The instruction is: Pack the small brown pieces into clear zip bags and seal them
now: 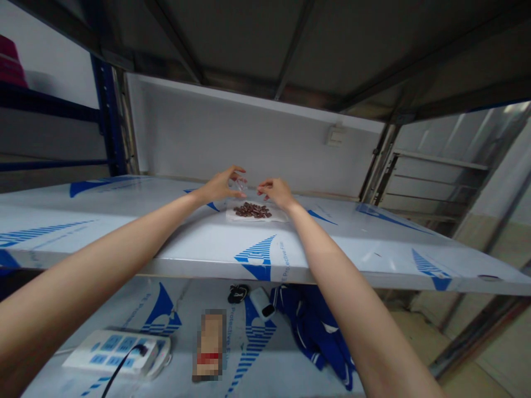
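**Me:** I'm on the head camera feed. Both bare hands are out over a metal shelf (365, 260) covered in film (257, 255) with blue print. Can you check the left hand (218, 187)?

**Partner:** Its grip is nearly closed. The thumb and fingertips pinch a clear plastic piece (240, 185), small and hard to make out against the light.

**Me:** I agree. And the right hand (277, 193)?

**Partner:** That grip is narrow too, with its fingers (264, 188) curled right beside the plastic. I can't tell from here whether they have hold of it.

**Me:** Neither can I. Below the hands, a heap of small brown beans (252, 210) sits on a white paper (280, 216) on the shelf, toward the far edge. Neither hand is touching them.

**Partner:** Right, the hands are just above the heap, and the plastic hangs close over it.

**Me:** What's on the lower shelf (194, 296)?

**Partner:** A white power strip (116, 352) with a black cord, a pixelated item (209, 345) too blurred to name, and a crumpled blue cloth (315, 331). Beside the cloth there's a white object (262, 303) with a black end — I can't tell what it is.
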### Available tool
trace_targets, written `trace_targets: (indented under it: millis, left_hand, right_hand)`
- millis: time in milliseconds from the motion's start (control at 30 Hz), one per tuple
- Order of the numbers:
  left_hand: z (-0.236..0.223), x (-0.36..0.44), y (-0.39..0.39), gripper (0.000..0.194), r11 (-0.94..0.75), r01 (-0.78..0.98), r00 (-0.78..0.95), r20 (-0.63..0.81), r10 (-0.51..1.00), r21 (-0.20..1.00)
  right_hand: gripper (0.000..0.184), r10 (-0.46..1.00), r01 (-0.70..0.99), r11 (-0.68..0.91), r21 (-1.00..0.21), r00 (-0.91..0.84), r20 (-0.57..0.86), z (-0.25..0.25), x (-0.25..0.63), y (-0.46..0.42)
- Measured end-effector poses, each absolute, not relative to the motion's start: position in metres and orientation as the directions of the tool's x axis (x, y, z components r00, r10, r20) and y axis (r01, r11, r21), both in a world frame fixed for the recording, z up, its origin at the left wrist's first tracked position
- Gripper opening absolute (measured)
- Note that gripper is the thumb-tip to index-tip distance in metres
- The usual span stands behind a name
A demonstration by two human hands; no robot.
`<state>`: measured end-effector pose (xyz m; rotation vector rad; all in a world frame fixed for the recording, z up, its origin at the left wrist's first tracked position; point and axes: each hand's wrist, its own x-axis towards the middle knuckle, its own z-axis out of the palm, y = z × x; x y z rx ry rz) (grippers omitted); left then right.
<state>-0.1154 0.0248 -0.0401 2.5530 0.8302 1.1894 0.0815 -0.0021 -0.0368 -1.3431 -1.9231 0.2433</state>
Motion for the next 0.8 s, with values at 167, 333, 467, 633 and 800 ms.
trace_targets:
  millis: [167,333,467,633,800]
  left_hand:
    - [-0.039,-0.12,0.028,0.068,-0.801,0.428,0.498,0.631,0.595,0.418]
    - [-0.038,-0.12,0.026,0.066,-0.796,0.451,0.508,0.618,0.6,0.403]
    - [-0.036,-0.117,0.021,0.068,-0.781,0.475,0.508,0.598,0.62,0.406]
    - [-0.039,-0.11,0.021,0.073,-0.82,0.353,0.591,0.572,0.569,0.45]
    - [-0.04,-0.105,0.018,0.073,-0.821,0.304,0.579,0.59,0.562,0.483]
  right_hand:
    - [0.012,0.889,0.723,0.451,-0.523,-0.414,0.194,-0.04,0.088,0.0]
    - [0.01,0.907,0.813,0.419,-0.404,-0.357,0.222,-0.041,0.085,-0.005]
    - [0.013,0.861,0.735,0.477,-0.481,-0.28,0.426,-0.036,0.081,-0.006]
    - [0.015,0.734,0.5,0.656,-0.566,-0.247,0.633,-0.032,0.075,-0.003]
    - [0.011,0.682,0.475,0.704,-0.527,-0.248,0.688,-0.034,0.068,-0.004]
